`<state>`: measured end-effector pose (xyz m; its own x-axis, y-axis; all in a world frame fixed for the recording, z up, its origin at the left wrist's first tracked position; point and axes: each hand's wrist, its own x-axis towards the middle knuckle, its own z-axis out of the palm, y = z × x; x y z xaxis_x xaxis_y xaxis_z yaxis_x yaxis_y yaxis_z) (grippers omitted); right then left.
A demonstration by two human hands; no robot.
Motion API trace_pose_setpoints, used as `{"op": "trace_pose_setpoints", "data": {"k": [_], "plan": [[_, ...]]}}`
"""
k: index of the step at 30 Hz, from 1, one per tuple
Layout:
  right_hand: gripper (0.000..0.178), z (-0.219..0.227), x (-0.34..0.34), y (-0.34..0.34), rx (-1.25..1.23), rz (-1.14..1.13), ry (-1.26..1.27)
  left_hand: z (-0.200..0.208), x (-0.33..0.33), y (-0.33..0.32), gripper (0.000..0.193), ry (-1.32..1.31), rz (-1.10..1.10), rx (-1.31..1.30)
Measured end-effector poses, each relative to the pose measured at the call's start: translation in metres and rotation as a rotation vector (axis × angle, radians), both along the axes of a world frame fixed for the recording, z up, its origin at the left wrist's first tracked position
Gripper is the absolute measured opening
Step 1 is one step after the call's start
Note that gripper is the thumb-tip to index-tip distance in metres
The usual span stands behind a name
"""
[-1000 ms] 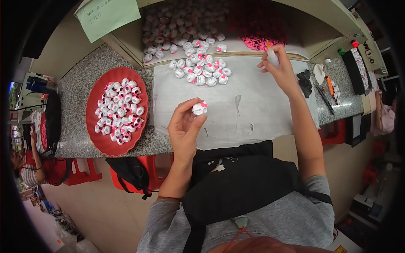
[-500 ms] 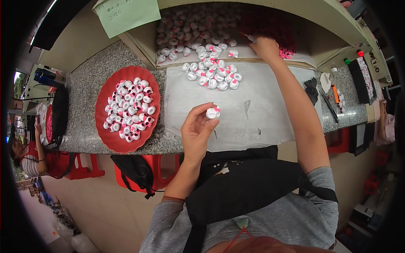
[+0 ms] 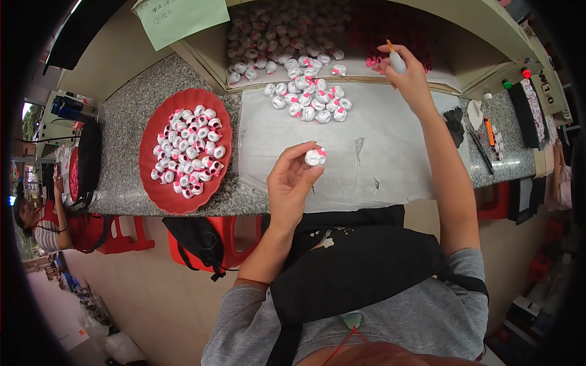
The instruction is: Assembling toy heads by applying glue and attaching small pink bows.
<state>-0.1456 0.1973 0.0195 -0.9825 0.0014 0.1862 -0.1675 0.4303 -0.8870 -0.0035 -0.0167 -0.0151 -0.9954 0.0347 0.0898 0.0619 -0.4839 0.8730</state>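
Note:
Between thumb and fingers, my left hand (image 3: 292, 186) pinches a small white rounded figure piece (image 3: 315, 157) with a pink bit on it, above the pale sheet (image 3: 268, 140) on the worktop. My right hand (image 3: 408, 76) is closed round a white-handled tool (image 3: 397, 61) with an orange-yellow end, at the front of the shelf compartment. Its fingertips are near a heap of small pink pieces (image 3: 421, 58); whether they pinch one I cannot tell. A cluster of similar white pieces (image 3: 308, 100) lies at the sheet's far edge.
To the left stands a red scalloped dish (image 3: 149, 137) holding many white pieces. More white pieces (image 3: 268, 36) fill the shelf's left part. At right lie a black rod-like tool (image 3: 482, 152), an orange-handled tool (image 3: 489, 131) and a black crumpled thing (image 3: 453, 125). Another person (image 3: 49, 226) sits far left.
My right hand has drawn back from inside the compartment, and the white-handled tool now shows plainly. My left hand has shifted slightly right and up, turning the white piece a little.

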Motion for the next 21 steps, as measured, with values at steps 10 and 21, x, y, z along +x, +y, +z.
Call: {"op": "trace_pose_setpoints", "data": {"k": [10, 21], "plan": [[0.014, -0.024, 0.122, -0.03, -0.894, 0.068, -0.37, -0.002, 0.0, 0.028, 0.035, -0.087, -0.161, 0.064], [0.011, -0.039, 0.139, -0.031, -0.759, 0.053, -0.307, -0.002, 0.006, 0.03, 0.036, -0.08, -0.184, 0.079]]}}
